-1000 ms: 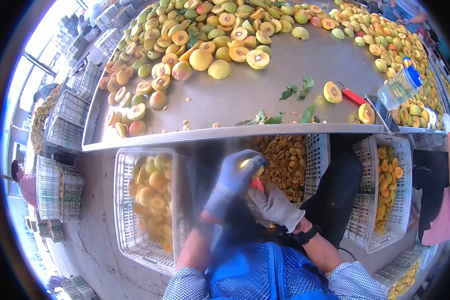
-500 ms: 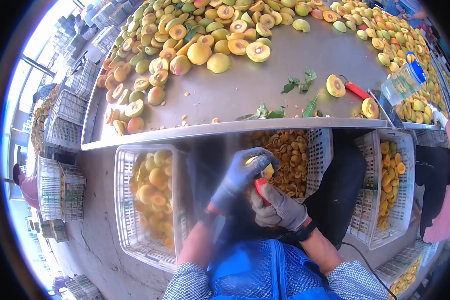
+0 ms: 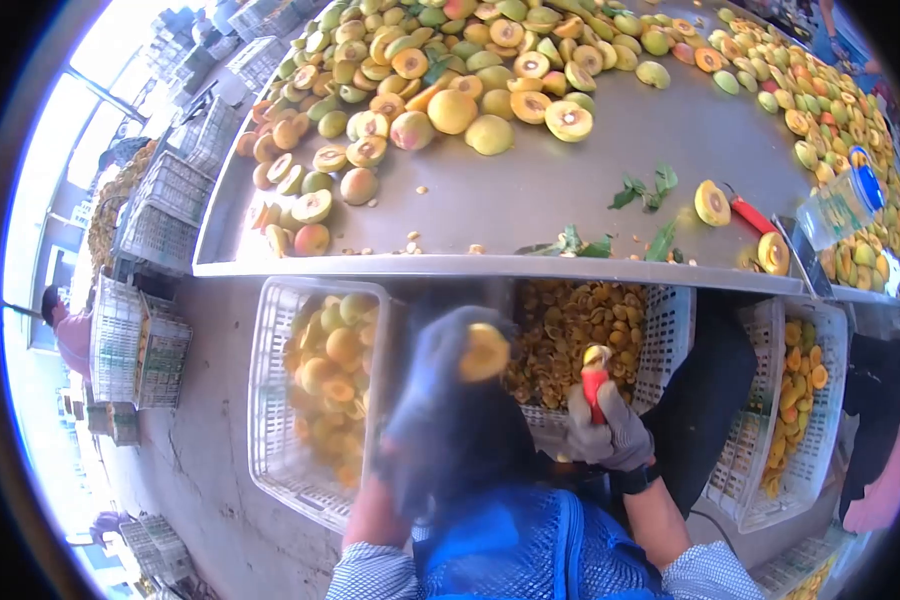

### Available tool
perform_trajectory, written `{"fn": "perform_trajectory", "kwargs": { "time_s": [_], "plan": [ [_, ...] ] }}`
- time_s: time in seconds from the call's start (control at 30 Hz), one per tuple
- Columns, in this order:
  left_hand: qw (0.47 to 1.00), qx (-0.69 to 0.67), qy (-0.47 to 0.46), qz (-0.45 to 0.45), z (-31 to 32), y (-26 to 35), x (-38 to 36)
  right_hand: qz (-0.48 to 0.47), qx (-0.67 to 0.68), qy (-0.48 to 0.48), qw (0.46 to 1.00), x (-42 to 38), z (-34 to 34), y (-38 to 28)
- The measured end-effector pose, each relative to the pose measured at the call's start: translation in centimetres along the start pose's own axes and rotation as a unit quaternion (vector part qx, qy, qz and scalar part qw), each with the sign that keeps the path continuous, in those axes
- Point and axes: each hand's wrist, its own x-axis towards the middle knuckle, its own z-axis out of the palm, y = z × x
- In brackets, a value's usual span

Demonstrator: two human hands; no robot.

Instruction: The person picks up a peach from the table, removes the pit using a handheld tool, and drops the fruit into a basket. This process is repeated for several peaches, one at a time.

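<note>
My left hand [image 3: 435, 370], in a blue-grey glove and blurred, holds a halved fruit [image 3: 483, 352] with its cut side showing. It is between a white crate of fruit halves [image 3: 262, 400] and a crate of small cut pieces [image 3: 667, 325]. My right hand [image 3: 610, 430], in a grey glove, grips a red-handled tool [image 3: 593, 390] upright over the edge of the crate of pieces. A bit of yellow shows at the tool's metal tip. The two hands are apart, both below the metal table's front rim [image 3: 470, 265].
Halved fruits [image 3: 450, 110] lie piled on the table, with leaves [image 3: 660, 240], a red-handled knife [image 3: 750, 212] and a clear jar [image 3: 838, 212] near its front. Another crate [image 3: 820, 420] and a person in pink [image 3: 885, 480] are at right. Stacked crates [image 3: 120, 340] stand left.
My hands have separated. My left hand has moved left and down with the fruit half, my right hand to the right with the tool. The whole view has shifted slightly.
</note>
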Motion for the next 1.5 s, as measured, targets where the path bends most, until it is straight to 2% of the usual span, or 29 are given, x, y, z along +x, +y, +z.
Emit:
{"fn": "perform_trajectory", "kwargs": {
  "time_s": [0.03,0.07,0.1,0.13,0.2,0.23,0.27,0.3,0.33,0.37,0.47,0.53,0.6,0.63,0.67,0.7,0.73,0.77,0.8,0.87,0.93,1.0,1.07,1.1,1.13,1.2,1.4,1.47,1.5],
  "plan": [
    [0.997,0.08,-0.01,-0.013,-2.5,1.4,0.1,-0.121,-0.262,0.008,0.957,0.5,0.3,-1.2],
    [0.986,0.161,-0.019,-0.028,-5.2,2.9,0.1,-0.23,-0.501,0.008,0.834,1.0,0.5,-2.4],
    [0.959,0.283,-0.006,-0.022,-7.6,4.3,-0.1,-0.203,-0.435,-0.012,0.877,1.4,0.4,-3.3],
    [0.916,0.401,0.005,-0.016,-9.8,5.5,0.1,-0.194,-0.438,-0.017,0.877,1.7,0.4,-3.2],
    [0.825,0.533,0.09,0.166,-13.8,5.2,2.2,-0.3,-0.599,-0.003,0.742,1.9,0.7,-2.4],
    [0.836,0.502,0.163,0.15,-12.7,7.2,3.4,-0.311,-0.618,0.013,0.722,2.3,1.3,-1.6],
    [0.868,0.462,0.168,0.07,-12.6,8.6,5.5,-0.309,-0.62,0.01,0.721,2.8,1.4,-1.2],
    [0.848,0.492,0.165,0.11,-12.3,9.2,7.7,-0.321,-0.668,0.034,0.67,3.2,1.3,-0.9],
    [0.775,0.589,0.171,0.156,-13.0,8.4,10.8,-0.334,-0.712,0.057,0.615,3.5,1.3,-0.7],
    [0.748,0.622,0.149,0.177,-13.6,7.6,13.7,-0.336,-0.713,0.054,0.612,3.7,1.3,-0.6],
    [0.701,0.707,0.088,0.026,-13.7,6.0,20.1,-0.339,-0.696,0.057,0.631,4.0,0.6,-0.6],
    [0.711,0.697,0.089,0.014,-13.1,6.4,20.4,-0.346,-0.695,0.053,0.628,3.7,0.5,-0.9],
    [0.719,0.689,0.087,-0.002,-12.3,6.6,19.8,-0.363,-0.721,0.072,0.586,2.9,0.4,-0.5],
    [0.843,0.531,0.082,0.017,-11.8,6.5,18.3,-0.364,-0.718,0.075,0.589,2.9,0.3,-0.5],
    [0.933,0.351,0.076,0.033,-11.3,6.6,16.5,-0.386,-0.749,0.055,0.535,2.9,0.5,-0.4],
    [0.977,0.204,0.041,0.05,-10.2,7.4,14.2,-0.405,-0.778,0.036,0.478,3.0,0.7,-0.3],
    [0.993,0.104,0.004,0.049,-9.7,7.2,12.4,-0.403,-0.778,0.038,0.48,3.1,1.1,0.2],
    [0.998,-0.022,0.004,0.058,-7.4,7.4,10.3,-0.419,-0.815,-0.009,0.4,3.3,1.8,1.0],
    [0.996,0.001,-0.001,0.09,-6.2,6.8,9.0,-0.433,-0.843,-0.055,0.314,3.4,2.5,2.0],
    [0.99,0.074,-0.017,0.121,-3.7,6.1,6.3,-0.438,-0.836,-0.067,0.325,3.0,4.2,4.7],
    [0.956,0.213,0.025,0.2,-0.2,5.8,4.1,-0.446,-0.827,-0.079,0.334,2.3,5.7,6.3],
    [0.998,-0.016,0.049,0.046,2.0,3.6,3.3,-0.453,-0.851,-0.083,0.253,1.6,6.5,7.0],
    [0.975,-0.217,0.013,-0.035,3.6,2.4,3.0,-0.477,-0.846,-0.078,0.227,1.6,6.8,7.1],
    [0.959,-0.281,0.022,-0.037,4.5,2.4,2.6,-0.501,-0.839,-0.084,0.196,1.9,6.7,6.7],
    [0.958,-0.283,0.02,-0.038,4.8,2.1,2.5,-0.523,-0.831,-0.091,0.166,2.0,6.6,6.4],
    [0.998,-0.017,0.027,0.056,5.0,1.1,2.5,-0.523,-0.831,-0.076,0.174,1.6,6.6,6.5],
    [0.996,-0.055,0.06,0.045,6.1,0.0,2.2,-0.528,-0.831,-0.05,0.164,2.0,5.9,5.7],
    [0.992,0.077,0.05,0.083,5.8,0.1,2.3,-0.522,-0.838,-0.035,0.156,2.2,5.5,5.6],
    [0.992,0.077,0.05,0.083,5.8,0.2,2.4,-0.523,-0.838,-0.031,0.153,2.5,5.4,5.4]
  ]
}}
